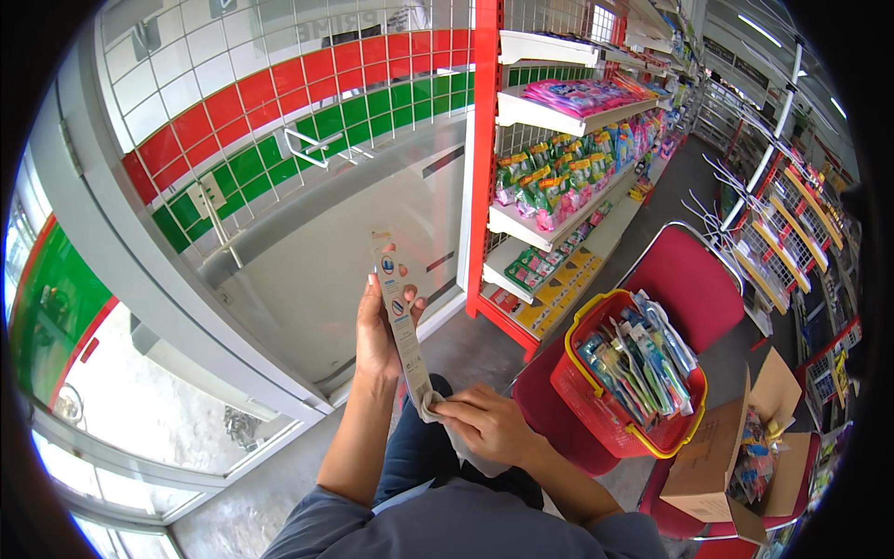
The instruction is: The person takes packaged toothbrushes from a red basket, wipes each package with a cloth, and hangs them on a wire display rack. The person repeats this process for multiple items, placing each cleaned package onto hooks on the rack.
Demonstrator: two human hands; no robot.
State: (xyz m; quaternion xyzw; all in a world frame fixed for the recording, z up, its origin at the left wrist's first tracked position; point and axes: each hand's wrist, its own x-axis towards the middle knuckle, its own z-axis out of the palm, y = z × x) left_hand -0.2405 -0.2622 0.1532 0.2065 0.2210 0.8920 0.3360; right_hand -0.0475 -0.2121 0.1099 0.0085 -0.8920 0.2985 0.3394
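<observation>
My left hand [375, 337] grips a long, narrow toothbrush pack [400, 326] upright, its printed card back toward me. The thumb is along one edge and the fingertips show at the other. At the pack's lower end my right hand [484, 424] pinches a pale grey cloth [429, 404], which is bunched against the bottom corner. Part of the cloth hangs below the right hand, over my lap. To the right, a red basket [582, 384] with a yellow rim holds many similar slim packs [638, 359].
The basket sits on a dark red chair [687, 275]. An open cardboard box [700, 470] with small packets is at the lower right. White shelves [540, 114] of packaged goods stand beyond. A wire grid [279, 102] with hooks and a glass door [158, 373] are on the left.
</observation>
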